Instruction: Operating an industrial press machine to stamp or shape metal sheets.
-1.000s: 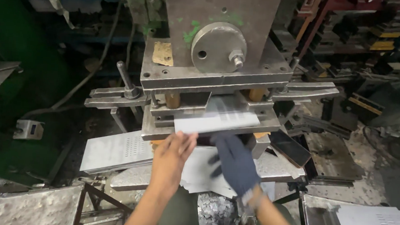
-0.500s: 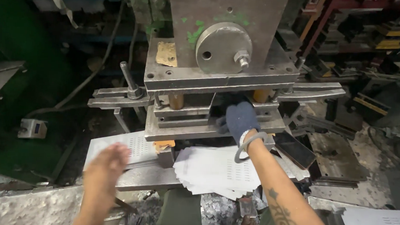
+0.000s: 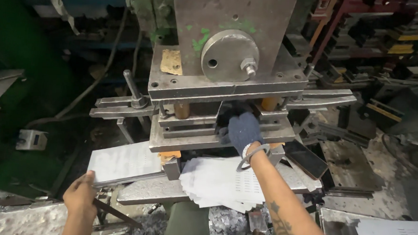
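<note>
My right hand (image 3: 243, 128), in a dark blue knit glove with a metal bangle on the wrist, reaches into the die gap of the grey press (image 3: 224, 85); its fingertips are hidden inside, so what it touches cannot be seen. My bare left hand (image 3: 79, 196) is low on the left, its fingers resting on the near corner of a stack of perforated metal sheets (image 3: 125, 163). A fanned pile of punched sheets (image 3: 215, 181) lies on the press bed under my right forearm.
A round steel disc with a bolt (image 3: 229, 55) fronts the press head. A lever handle (image 3: 132, 88) sticks up on the left clamp bar. Another stack of sheets (image 3: 392, 231) lies lower right. Metal scrap (image 3: 227, 226) litters the floor below. Cluttered racks stand behind on the right.
My right hand has gone from the sheets in front up into the die gap. My left hand has drawn back left and down to the stack of sheets.
</note>
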